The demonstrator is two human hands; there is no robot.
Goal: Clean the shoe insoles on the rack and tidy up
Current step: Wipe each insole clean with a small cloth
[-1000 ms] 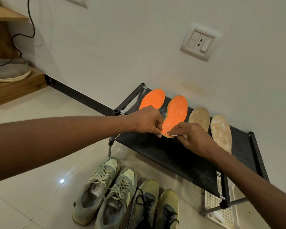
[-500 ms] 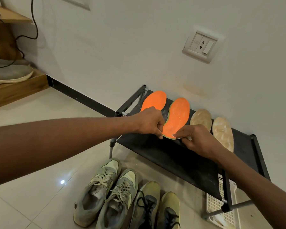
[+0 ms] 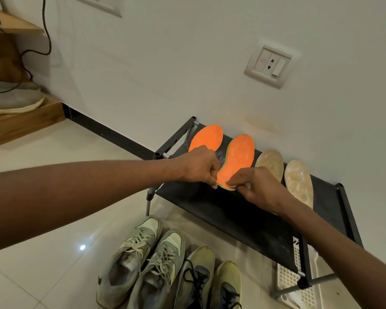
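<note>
Little is changed since earlier | second orange insole (image 3: 237, 160) on rack (image 3: 243, 217) is still pinched at its heel by left hand (image 3: 200, 167) | small white piece is held by right hand (image 3: 257, 186)

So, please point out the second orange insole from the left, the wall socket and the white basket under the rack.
Second orange insole (image 3: 241, 156), head view: middle of its top face.
Wall socket (image 3: 269, 64), head view: centre of the plate.
White basket (image 3: 286, 279), head view: its lattice.
</note>
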